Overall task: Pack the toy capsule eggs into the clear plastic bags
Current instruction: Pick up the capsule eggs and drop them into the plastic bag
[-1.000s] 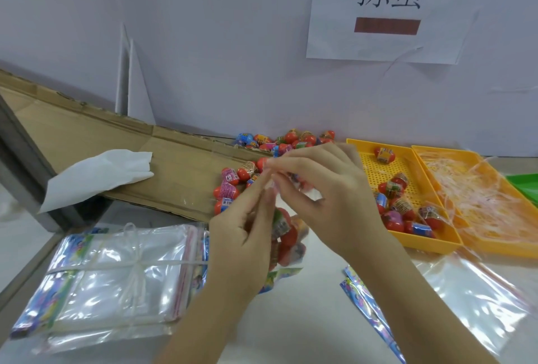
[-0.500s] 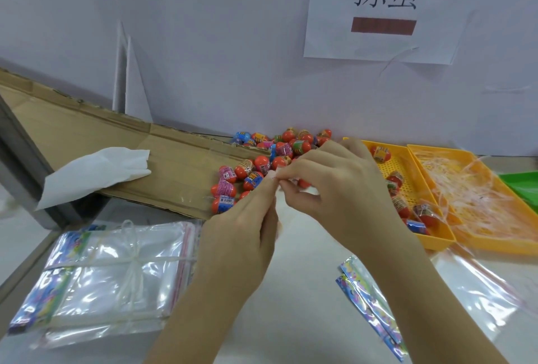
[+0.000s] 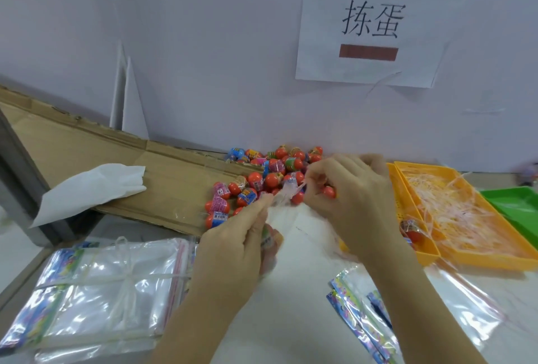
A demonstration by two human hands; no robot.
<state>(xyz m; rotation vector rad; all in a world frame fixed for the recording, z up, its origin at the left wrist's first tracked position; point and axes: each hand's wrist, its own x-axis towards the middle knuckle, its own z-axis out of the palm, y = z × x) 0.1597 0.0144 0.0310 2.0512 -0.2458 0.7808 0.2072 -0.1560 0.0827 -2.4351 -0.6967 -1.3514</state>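
A heap of red toy capsule eggs (image 3: 263, 177) with coloured wrappers lies at the back of the table against the cardboard. My left hand (image 3: 233, 247) and my right hand (image 3: 346, 203) both pinch the top of one clear plastic bag (image 3: 286, 197) held between them. A few eggs (image 3: 269, 237) hang inside that bag, mostly hidden behind my left hand. A tied stack of clear plastic bags (image 3: 110, 291) lies at the front left.
A flattened cardboard sheet (image 3: 116, 165) with a white tissue (image 3: 90, 189) lies at the left. Two yellow trays (image 3: 465, 218) stand at the right, one holding bagged eggs (image 3: 412, 229), beside a green tray (image 3: 515, 203). Loose bags (image 3: 375, 323) lie front right.
The view has tilted up slightly. My hands have drawn a little apart along the bag's top edge, the right hand shifting right, still pinching it.
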